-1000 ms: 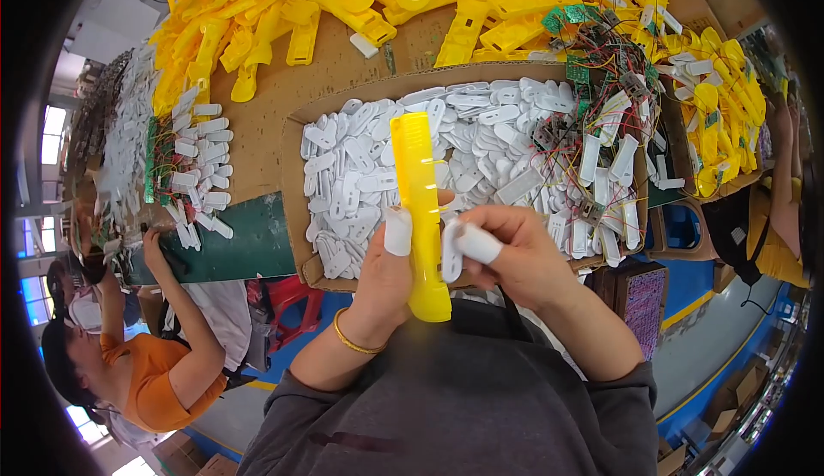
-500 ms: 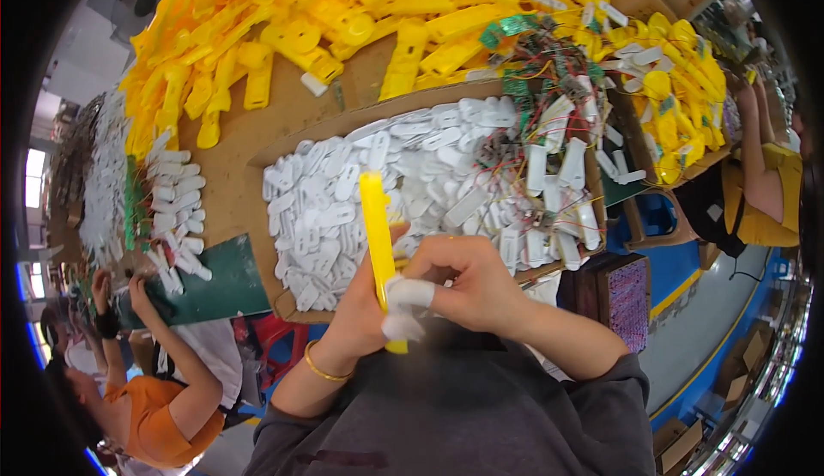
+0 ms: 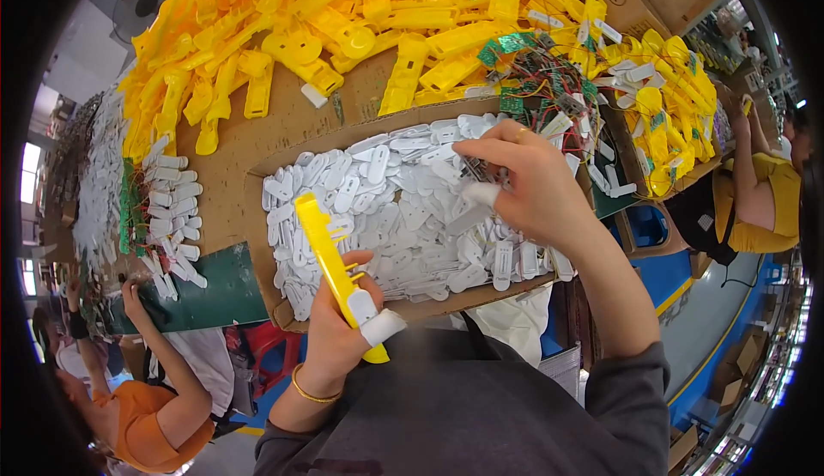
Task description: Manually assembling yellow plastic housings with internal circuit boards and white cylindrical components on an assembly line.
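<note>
Cardboard covered the long worktable [image 3: 257, 145] in the head view, heaped with yellow plastic shells [image 3: 343, 30] at the far side and a shallow cardboard tray [image 3: 257, 210] of small white plastic pieces [image 3: 403, 210] directly before the person. Their left hand [image 3: 339, 326], thumb taped white, was clenched around the lower end of a long yellow plastic casing [image 3: 330, 261], which stood tilted over the tray's near edge and looked light, stiff and smooth, best gripped low on its narrow handle. Their right hand [image 3: 524, 188] reached into the white pieces with fingers curled, pinching at one small, slippery-looking piece, though whether it was truly grasped could not be told.
</note>
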`<action>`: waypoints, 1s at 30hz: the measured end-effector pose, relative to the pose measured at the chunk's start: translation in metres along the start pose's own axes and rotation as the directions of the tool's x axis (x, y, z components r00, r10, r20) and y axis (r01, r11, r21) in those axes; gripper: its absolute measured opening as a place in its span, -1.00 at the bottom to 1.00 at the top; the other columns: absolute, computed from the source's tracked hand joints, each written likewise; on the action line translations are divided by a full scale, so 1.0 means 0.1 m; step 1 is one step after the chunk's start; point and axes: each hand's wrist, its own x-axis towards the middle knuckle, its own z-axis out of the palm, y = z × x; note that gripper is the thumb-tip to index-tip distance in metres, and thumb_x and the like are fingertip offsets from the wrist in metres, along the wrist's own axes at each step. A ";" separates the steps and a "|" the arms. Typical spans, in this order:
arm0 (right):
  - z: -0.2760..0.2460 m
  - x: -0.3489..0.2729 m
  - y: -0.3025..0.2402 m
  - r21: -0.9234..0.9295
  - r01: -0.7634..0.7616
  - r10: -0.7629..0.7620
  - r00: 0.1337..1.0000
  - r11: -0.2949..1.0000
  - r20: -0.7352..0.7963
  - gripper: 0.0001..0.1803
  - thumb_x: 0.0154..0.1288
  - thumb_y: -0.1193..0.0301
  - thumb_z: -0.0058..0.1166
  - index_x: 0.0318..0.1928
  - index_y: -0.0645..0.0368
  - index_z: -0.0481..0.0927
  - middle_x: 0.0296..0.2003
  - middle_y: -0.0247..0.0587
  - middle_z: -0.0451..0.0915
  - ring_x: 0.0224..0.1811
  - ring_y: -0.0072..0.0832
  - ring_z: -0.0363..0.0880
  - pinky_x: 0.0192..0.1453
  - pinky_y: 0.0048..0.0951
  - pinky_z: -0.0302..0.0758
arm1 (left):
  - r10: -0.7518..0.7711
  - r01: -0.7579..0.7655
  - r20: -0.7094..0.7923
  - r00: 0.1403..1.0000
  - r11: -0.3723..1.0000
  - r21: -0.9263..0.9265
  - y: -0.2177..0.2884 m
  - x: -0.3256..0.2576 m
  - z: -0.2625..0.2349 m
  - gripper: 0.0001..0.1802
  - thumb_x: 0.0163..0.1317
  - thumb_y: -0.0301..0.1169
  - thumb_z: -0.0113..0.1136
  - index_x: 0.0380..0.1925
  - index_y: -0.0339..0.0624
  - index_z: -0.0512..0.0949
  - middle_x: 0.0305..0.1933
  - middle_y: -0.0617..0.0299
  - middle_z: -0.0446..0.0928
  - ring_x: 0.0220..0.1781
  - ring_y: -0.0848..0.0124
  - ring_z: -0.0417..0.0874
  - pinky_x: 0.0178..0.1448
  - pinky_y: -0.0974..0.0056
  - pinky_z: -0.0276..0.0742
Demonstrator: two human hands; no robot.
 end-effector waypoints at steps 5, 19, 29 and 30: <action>0.16 -0.08 -0.43 0.514 0.013 -0.046 0.998 0.858 0.051 -0.55 -0.07 0.54 0.28 -0.06 0.13 0.57 -0.36 -0.33 0.46 -0.39 -0.58 0.43 -0.32 -0.56 0.41 | 0.240 -0.241 -0.155 0.958 0.970 0.016 0.03 0.03 -0.08 -0.28 -0.20 -0.62 0.26 0.07 -0.27 0.23 -0.48 0.33 0.33 -0.52 0.63 0.33 -0.44 0.58 0.25; 0.82 -0.16 -0.89 0.634 0.308 -0.192 0.950 0.709 -0.247 -0.65 0.00 0.67 0.05 -0.14 0.16 0.60 -0.30 -0.18 0.61 -0.24 -0.37 0.56 -0.17 -0.46 0.48 | 0.525 -0.477 -0.252 0.813 0.849 0.228 0.15 -0.14 -0.18 -0.22 -0.15 -0.64 0.31 0.11 -0.31 0.13 -0.17 0.04 0.55 -0.25 0.45 0.57 -0.29 0.47 0.41; 0.73 -0.36 -0.68 0.494 0.164 -0.170 0.985 0.854 -0.034 -0.50 -0.04 0.70 -0.01 0.02 0.20 0.53 -0.45 -0.13 0.54 -0.49 -0.40 0.52 -0.46 -0.53 0.40 | 0.203 -0.216 -0.189 0.961 0.975 -0.050 0.13 -0.06 -0.11 -0.30 -0.13 -0.69 0.26 0.08 -0.30 0.21 -0.20 0.07 0.58 -0.24 0.48 0.60 -0.14 0.44 0.50; 0.73 -0.38 -0.68 0.492 0.160 -0.164 0.986 0.856 -0.036 -0.50 -0.04 0.70 -0.01 0.02 0.20 0.53 -0.45 -0.13 0.54 -0.49 -0.40 0.52 -0.46 -0.53 0.40 | 0.201 -0.213 -0.184 0.962 0.976 -0.051 0.13 -0.04 -0.10 -0.30 -0.13 -0.69 0.26 0.08 -0.30 0.21 -0.20 0.07 0.58 -0.24 0.48 0.60 -0.14 0.44 0.50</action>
